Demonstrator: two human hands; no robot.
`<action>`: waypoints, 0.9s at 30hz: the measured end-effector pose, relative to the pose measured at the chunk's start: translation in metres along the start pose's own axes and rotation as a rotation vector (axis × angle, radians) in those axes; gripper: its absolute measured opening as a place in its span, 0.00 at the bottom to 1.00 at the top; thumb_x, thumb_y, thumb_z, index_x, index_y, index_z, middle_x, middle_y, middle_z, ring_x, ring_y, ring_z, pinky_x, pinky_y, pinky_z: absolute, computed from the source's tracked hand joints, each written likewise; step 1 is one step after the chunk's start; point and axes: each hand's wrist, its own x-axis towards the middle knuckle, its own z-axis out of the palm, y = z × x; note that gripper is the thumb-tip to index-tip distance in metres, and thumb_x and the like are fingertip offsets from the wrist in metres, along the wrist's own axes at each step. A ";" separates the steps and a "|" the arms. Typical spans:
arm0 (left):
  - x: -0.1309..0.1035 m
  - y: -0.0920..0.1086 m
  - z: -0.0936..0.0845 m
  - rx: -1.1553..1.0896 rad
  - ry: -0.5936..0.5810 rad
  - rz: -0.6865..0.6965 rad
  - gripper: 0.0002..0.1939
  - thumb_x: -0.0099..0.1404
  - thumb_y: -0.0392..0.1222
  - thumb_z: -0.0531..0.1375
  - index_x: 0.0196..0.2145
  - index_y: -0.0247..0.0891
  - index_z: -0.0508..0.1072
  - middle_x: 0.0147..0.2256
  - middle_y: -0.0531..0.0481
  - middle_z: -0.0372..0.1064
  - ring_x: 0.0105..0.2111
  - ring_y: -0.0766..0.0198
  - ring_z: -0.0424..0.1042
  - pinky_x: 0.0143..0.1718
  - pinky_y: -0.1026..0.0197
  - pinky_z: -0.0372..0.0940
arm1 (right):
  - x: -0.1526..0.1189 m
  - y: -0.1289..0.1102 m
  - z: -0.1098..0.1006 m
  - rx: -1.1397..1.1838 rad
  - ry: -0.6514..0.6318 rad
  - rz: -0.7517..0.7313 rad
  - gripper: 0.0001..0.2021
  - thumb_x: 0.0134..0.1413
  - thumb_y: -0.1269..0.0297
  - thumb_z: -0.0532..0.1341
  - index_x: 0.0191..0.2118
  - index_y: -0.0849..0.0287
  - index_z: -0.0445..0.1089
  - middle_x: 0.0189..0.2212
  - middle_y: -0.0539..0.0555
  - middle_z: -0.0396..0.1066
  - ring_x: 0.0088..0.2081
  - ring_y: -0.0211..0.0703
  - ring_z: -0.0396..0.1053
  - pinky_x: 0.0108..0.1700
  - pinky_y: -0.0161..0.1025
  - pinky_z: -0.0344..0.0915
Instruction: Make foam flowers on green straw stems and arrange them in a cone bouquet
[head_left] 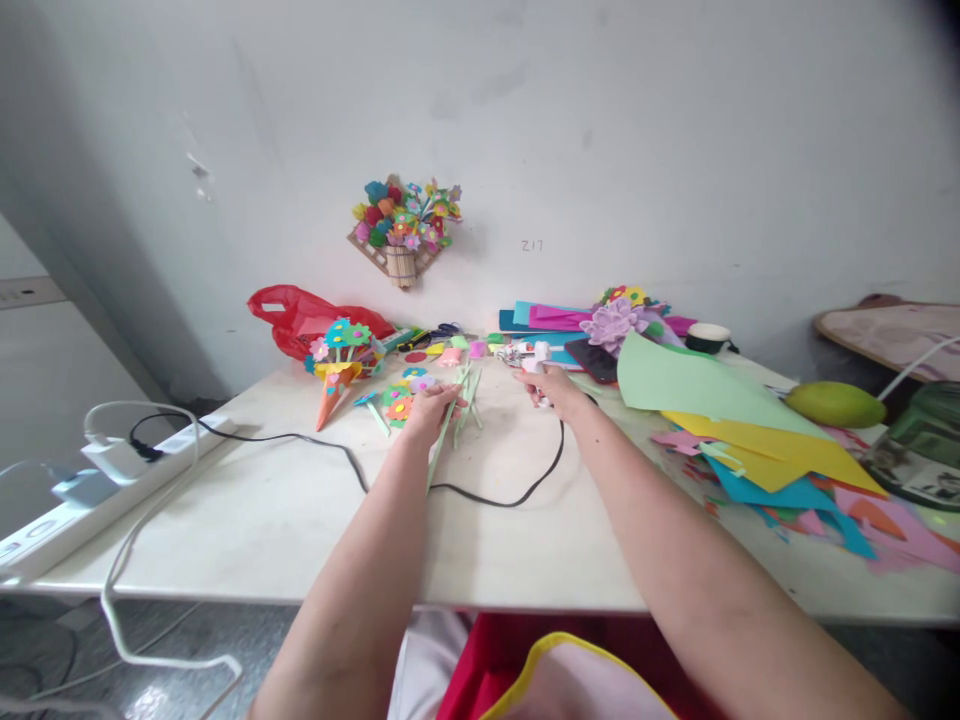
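My left hand (435,408) is closed on a pale green strip (442,445), whose lower end slants toward me over the table. More green strips (471,400) lie just to the right of its fingers. To its left are foam flowers (400,408) in orange, green and blue. My right hand (555,388) grips a white glue gun (540,358), partly hidden by the fingers. From it a black cord (495,503) loops across the table. The two hands are apart, and the gun does not touch the strip.
A power strip (142,478) lies along the left edge. An orange cone of flowers (335,390) stands near a red plastic bag (300,318). Coloured foam sheets (697,385), scraps, a yellow-green fruit (836,405) and a glass jar (919,450) occupy the right. A phone (592,360) lies behind my right hand.
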 end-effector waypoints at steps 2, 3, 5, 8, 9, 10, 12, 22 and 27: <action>0.000 0.000 0.000 0.005 -0.006 -0.004 0.08 0.50 0.39 0.63 0.26 0.31 0.70 0.19 0.49 0.69 0.13 0.72 0.62 0.14 0.70 0.52 | -0.001 0.000 -0.001 0.128 -0.095 0.026 0.11 0.42 0.61 0.65 0.27 0.61 0.64 0.16 0.45 0.61 0.12 0.28 0.52 0.15 0.30 0.53; -0.001 0.000 0.000 0.007 -0.008 -0.007 0.08 0.50 0.39 0.63 0.26 0.31 0.69 0.19 0.49 0.69 0.13 0.71 0.62 0.14 0.70 0.52 | -0.002 0.001 -0.001 0.159 -0.138 0.041 0.12 0.41 0.59 0.65 0.27 0.62 0.64 0.16 0.45 0.62 0.12 0.27 0.52 0.14 0.29 0.52; -0.001 0.000 0.000 0.010 -0.013 -0.011 0.08 0.50 0.39 0.63 0.27 0.32 0.69 0.19 0.49 0.69 0.13 0.71 0.62 0.14 0.70 0.52 | -0.002 0.000 -0.002 0.183 -0.206 0.062 0.15 0.42 0.56 0.66 0.29 0.62 0.65 0.18 0.47 0.64 0.12 0.27 0.51 0.14 0.29 0.52; 0.000 -0.001 -0.001 0.015 -0.029 -0.014 0.09 0.50 0.40 0.64 0.27 0.32 0.69 0.19 0.49 0.69 0.14 0.72 0.63 0.14 0.70 0.52 | -0.005 -0.001 -0.003 0.165 -0.258 0.064 0.18 0.43 0.51 0.65 0.30 0.62 0.65 0.19 0.48 0.66 0.12 0.27 0.51 0.13 0.29 0.53; 0.001 -0.002 -0.001 0.019 -0.034 -0.016 0.09 0.50 0.40 0.64 0.27 0.32 0.69 0.19 0.49 0.69 0.14 0.72 0.63 0.14 0.70 0.52 | -0.006 -0.002 -0.002 0.153 -0.267 0.064 0.19 0.43 0.49 0.65 0.30 0.62 0.65 0.19 0.48 0.66 0.12 0.27 0.51 0.13 0.30 0.53; 0.001 -0.002 -0.001 0.024 -0.037 -0.019 0.09 0.50 0.40 0.64 0.27 0.32 0.69 0.19 0.49 0.69 0.14 0.72 0.63 0.14 0.70 0.52 | -0.007 -0.003 -0.002 0.143 -0.273 0.066 0.20 0.43 0.48 0.65 0.30 0.62 0.65 0.20 0.49 0.67 0.12 0.27 0.52 0.13 0.30 0.54; 0.002 -0.002 -0.002 0.038 -0.031 -0.023 0.09 0.50 0.40 0.64 0.27 0.32 0.69 0.19 0.49 0.69 0.14 0.72 0.63 0.14 0.71 0.51 | -0.009 -0.006 -0.002 0.131 -0.281 0.076 0.21 0.43 0.46 0.64 0.30 0.62 0.65 0.20 0.50 0.68 0.12 0.27 0.51 0.13 0.30 0.54; 0.001 -0.001 0.000 0.049 -0.018 -0.016 0.10 0.48 0.40 0.65 0.26 0.32 0.69 0.19 0.49 0.70 0.14 0.72 0.63 0.14 0.70 0.51 | -0.015 -0.013 0.001 0.087 -0.324 0.064 0.23 0.42 0.43 0.63 0.29 0.60 0.62 0.20 0.49 0.67 0.12 0.27 0.51 0.13 0.29 0.53; 0.001 -0.002 0.001 0.060 -0.024 0.000 0.12 0.47 0.42 0.66 0.26 0.32 0.69 0.19 0.49 0.70 0.14 0.71 0.63 0.14 0.70 0.50 | -0.014 -0.011 0.001 0.060 -0.354 0.036 0.23 0.42 0.42 0.63 0.29 0.60 0.62 0.19 0.48 0.66 0.11 0.26 0.50 0.12 0.30 0.53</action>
